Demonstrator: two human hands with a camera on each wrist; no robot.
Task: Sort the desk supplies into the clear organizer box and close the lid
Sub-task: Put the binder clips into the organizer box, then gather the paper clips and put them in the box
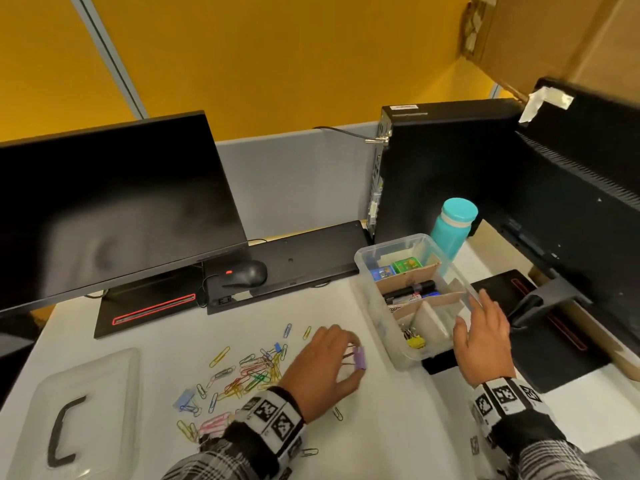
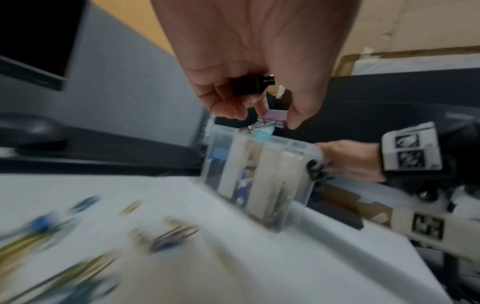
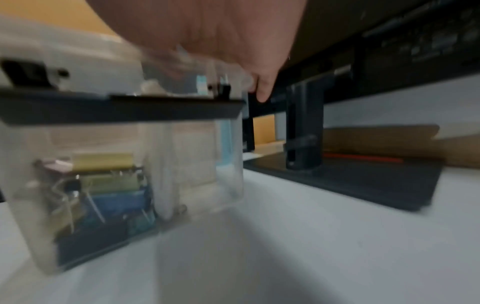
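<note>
My left hand point(image 1: 356, 359) pinches a purple binder clip point(image 1: 361, 357) between thumb and fingers, just above the desk left of the clear organizer box point(image 1: 367, 271). The left wrist view shows the same purple clip point(image 2: 276, 117) at the fingertips, with a dark object point(image 2: 251, 84) tucked in the palm. My right hand point(image 1: 479, 320) rests with straight, spread fingers on the box's right rim. The box holds binder clips point(image 1: 414, 338), markers point(image 1: 412, 293) and small coloured boxes point(image 1: 406, 265) in cardboard compartments. Loose paper clips point(image 1: 249, 372) and a blue binder clip point(image 1: 185, 398) lie on the desk. The clear lid point(image 1: 104, 382) with a black handle lies at front left.
A monitor point(image 1: 104, 209) stands at back left, with a mouse point(image 1: 246, 273) on an upturned keyboard point(image 1: 311, 254) beside it. Behind the box are a teal bottle point(image 1: 452, 226) and a computer tower point(image 1: 443, 168). A second monitor's base point(image 1: 554, 351) lies at right.
</note>
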